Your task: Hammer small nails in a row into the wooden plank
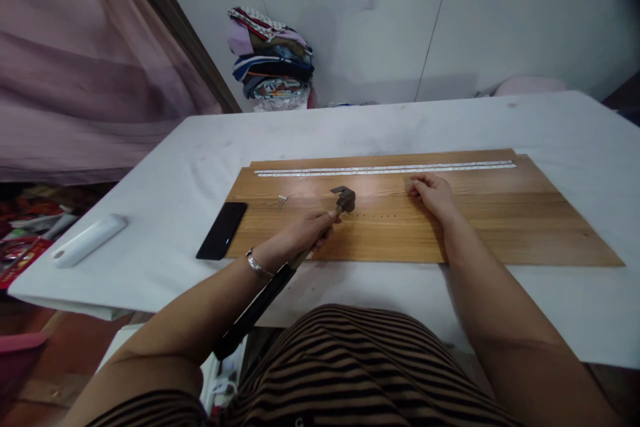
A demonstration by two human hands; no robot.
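My left hand (316,229) is wrapped round the neck of a claw hammer (345,200), just below its head. The hammer's long black grip slants back beneath my forearm toward my body. My right hand (434,195) is over the wooden board (500,220), its fingers curled together near the tape measure strips. Whatever its fingertips hold, if anything, is too small to make out. A row of small dark dots (373,216), nails or holes, runs along the board between my hands. Several loose nails (280,201) lie on the board's left part.
Two white measuring tape strips (385,169) stretch along the board's far side. A black phone (222,231) overlaps its left edge. A white oblong object (89,241) lies on the white-covered table (165,207). Folded clothes (274,57) are stacked against the wall.
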